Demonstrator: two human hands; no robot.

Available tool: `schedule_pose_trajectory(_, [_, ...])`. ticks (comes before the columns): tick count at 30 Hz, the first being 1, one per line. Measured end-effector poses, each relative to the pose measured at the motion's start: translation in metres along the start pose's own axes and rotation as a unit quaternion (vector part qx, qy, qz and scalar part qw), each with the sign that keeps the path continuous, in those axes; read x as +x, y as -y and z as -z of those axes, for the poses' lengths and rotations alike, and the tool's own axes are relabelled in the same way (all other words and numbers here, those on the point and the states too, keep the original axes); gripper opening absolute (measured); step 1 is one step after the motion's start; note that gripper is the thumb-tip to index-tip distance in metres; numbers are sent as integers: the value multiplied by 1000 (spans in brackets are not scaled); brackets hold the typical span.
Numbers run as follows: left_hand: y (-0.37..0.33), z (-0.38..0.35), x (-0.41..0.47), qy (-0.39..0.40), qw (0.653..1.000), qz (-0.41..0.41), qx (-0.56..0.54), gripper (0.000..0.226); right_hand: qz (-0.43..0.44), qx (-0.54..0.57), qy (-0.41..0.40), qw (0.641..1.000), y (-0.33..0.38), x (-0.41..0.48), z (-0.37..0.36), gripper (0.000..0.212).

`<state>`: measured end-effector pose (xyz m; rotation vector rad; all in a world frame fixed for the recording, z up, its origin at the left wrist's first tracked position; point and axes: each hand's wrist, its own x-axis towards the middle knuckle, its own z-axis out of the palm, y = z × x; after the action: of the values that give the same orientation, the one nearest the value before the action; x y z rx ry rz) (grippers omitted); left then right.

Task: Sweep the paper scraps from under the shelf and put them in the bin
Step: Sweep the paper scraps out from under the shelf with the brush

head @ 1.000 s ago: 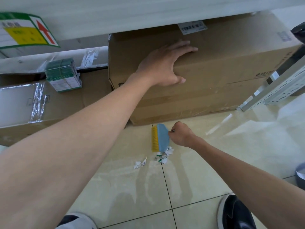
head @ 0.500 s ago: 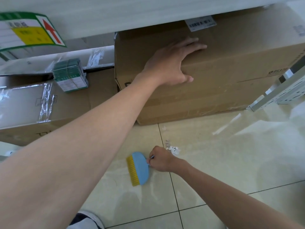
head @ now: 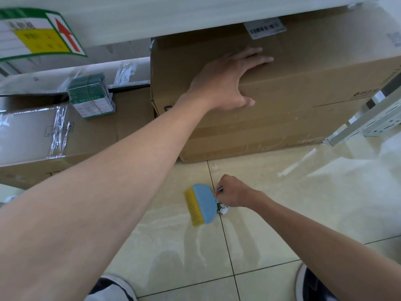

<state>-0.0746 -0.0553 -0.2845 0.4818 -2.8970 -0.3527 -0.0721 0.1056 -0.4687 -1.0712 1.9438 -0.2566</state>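
Beside right hand (head: pixel 233 193), paper scraps (head: pixel 223 210)

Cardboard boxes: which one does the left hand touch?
The taller right box, bearing a barcode label, under the left hand. The lower box carries a green packet.

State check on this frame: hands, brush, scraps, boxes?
left hand: fingers spread, pressing flat on the big box
right hand: grips the brush by its handle
brush: low at the floor, bristles facing left
paper scraps: bunched on the floor by the right hand
big box: closed, on the floor
green packet: lying on the taped box
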Motion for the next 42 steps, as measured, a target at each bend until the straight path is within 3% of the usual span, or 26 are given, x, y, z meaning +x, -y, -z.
schedule_pose_trajectory(14, [0,0,0,1,1000,0,-6,89,-62,8,-64,996,-56,-3,44,35])
schedule_pose_trajectory(22, [1,0,0,-1,1000,-1,-2,89,23,56,-55,997,-10,-5,52,32])
schedule_pose_trajectory(28, [1,1,1,3,1000,-2,1,88,23,103,-32,994,23,5,17,35])
schedule_pose_trajectory(34, [2,0,1,0,1000,-4,0,88,-45,162,-77,983,24,17,-4,30])
schedule_pose_trajectory(42, [4,0,1,3,1000,-7,2,88,-134,174,-116,969,-27,10,31,28])
